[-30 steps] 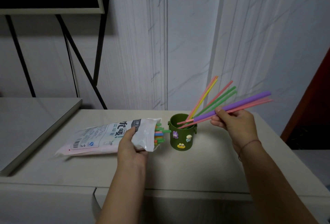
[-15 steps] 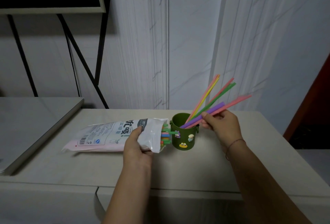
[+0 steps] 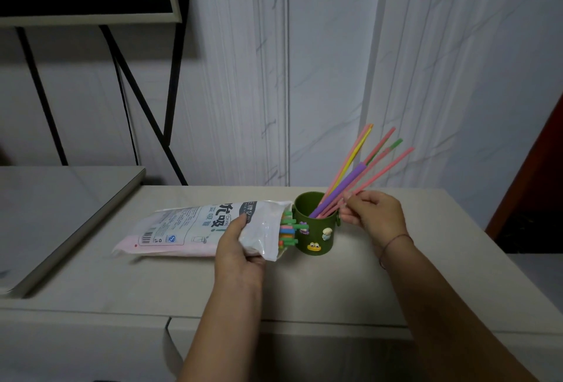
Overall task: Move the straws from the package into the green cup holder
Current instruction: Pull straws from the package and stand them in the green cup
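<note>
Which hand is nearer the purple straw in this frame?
Right. The right hand pinches pink straws right beside the purple straw, by the cup holder; the left hand grips the package on the holder's other side.

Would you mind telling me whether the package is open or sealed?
Open: straws stick out of the mouth of the package beside the cup, where the left hand grips it.

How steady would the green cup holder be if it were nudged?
Probably light: the green cup holder looks small and plastic. Its straws all lean right, well past the rim, so it may tip that way.
</note>
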`<move>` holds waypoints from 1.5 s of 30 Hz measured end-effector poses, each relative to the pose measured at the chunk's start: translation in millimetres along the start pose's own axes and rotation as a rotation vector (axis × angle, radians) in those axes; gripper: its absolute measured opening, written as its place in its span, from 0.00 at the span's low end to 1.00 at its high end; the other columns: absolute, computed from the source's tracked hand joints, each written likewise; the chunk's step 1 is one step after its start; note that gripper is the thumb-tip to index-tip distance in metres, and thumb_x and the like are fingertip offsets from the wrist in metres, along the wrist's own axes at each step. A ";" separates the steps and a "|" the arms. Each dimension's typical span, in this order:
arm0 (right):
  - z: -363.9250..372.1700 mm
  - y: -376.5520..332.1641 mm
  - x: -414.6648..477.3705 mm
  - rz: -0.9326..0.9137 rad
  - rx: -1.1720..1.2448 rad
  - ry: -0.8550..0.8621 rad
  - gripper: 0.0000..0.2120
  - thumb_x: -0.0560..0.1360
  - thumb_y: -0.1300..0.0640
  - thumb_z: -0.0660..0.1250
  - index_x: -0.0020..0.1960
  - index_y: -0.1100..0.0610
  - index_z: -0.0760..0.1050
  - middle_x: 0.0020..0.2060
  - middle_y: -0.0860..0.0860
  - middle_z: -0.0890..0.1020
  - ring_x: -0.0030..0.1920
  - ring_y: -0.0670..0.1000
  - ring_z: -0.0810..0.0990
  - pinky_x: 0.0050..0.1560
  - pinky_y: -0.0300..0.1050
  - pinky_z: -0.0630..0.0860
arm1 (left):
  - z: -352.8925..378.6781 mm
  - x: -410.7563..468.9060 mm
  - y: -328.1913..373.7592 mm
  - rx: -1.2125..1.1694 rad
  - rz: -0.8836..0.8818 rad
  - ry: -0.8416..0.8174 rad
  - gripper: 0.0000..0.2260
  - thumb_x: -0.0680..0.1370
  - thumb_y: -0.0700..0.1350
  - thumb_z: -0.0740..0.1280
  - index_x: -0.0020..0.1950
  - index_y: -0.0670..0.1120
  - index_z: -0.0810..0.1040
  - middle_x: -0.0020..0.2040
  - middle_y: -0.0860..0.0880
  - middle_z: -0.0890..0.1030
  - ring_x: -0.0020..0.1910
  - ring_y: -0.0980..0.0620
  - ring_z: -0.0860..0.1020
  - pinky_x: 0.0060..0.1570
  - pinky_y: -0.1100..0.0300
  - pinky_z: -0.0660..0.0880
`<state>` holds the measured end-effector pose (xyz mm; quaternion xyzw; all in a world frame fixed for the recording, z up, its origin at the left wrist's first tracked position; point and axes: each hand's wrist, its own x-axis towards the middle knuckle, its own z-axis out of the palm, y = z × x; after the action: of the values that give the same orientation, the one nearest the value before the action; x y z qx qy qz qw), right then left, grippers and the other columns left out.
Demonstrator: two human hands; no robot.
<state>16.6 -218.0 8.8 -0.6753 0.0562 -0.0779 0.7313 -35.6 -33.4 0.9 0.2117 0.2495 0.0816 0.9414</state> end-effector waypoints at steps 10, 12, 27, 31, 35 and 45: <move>23.3 -13.1 -51.8 0.006 -0.142 -0.363 0.07 0.73 0.57 0.69 0.47 0.61 0.75 0.34 0.54 0.78 0.27 0.46 0.77 0.24 0.35 0.73 | 1.6 2.0 -7.8 0.026 -0.002 -0.014 0.14 0.76 0.38 0.66 0.61 0.46 0.75 0.45 0.47 0.81 0.41 0.48 0.80 0.34 0.50 0.80; 31.6 -11.7 -56.0 -0.052 -0.152 -0.402 0.07 0.71 0.62 0.71 0.48 0.60 0.75 0.34 0.54 0.78 0.27 0.45 0.77 0.26 0.36 0.74 | 0.6 3.6 -10.9 0.033 0.013 -0.017 0.19 0.76 0.38 0.67 0.67 0.45 0.74 0.48 0.46 0.81 0.42 0.48 0.80 0.41 0.51 0.80; 21.8 -10.1 -41.9 -0.060 -0.083 -0.306 0.05 0.70 0.69 0.70 0.42 0.60 0.79 0.30 0.53 0.83 0.28 0.46 0.81 0.34 0.35 0.79 | -3.5 10.8 2.1 -0.024 0.038 0.022 0.21 0.76 0.38 0.67 0.68 0.45 0.72 0.54 0.45 0.81 0.44 0.48 0.80 0.32 0.50 0.80; 4.0 -17.8 -34.6 -0.004 0.056 -0.254 0.04 0.72 0.70 0.66 0.42 0.64 0.78 0.27 0.52 0.82 0.28 0.45 0.80 0.33 0.34 0.79 | -5.2 13.5 14.1 -0.072 0.048 0.023 0.20 0.77 0.38 0.66 0.70 0.44 0.71 0.51 0.46 0.80 0.42 0.49 0.79 0.20 0.51 0.78; 3.2 -21.8 -36.5 0.124 0.282 -0.262 0.05 0.75 0.69 0.63 0.43 0.65 0.77 0.32 0.55 0.80 0.28 0.44 0.79 0.32 0.33 0.77 | -4.7 12.5 16.0 -0.054 0.049 0.014 0.18 0.78 0.39 0.64 0.68 0.46 0.72 0.45 0.47 0.79 0.40 0.49 0.78 0.18 0.54 0.75; 44.8 -2.6 -52.5 0.133 0.464 -0.305 0.07 0.75 0.70 0.62 0.45 0.63 0.78 0.33 0.53 0.80 0.31 0.44 0.78 0.35 0.32 0.78 | -0.8 4.6 -6.1 -0.024 -0.020 -0.015 0.07 0.77 0.38 0.65 0.54 0.46 0.75 0.44 0.45 0.80 0.41 0.47 0.79 0.24 0.48 0.78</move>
<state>-26.6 -164.4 13.9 -0.4887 -0.0297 0.0622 0.8697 -31.7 -37.4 -4.4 0.1984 0.2437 0.0734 0.9465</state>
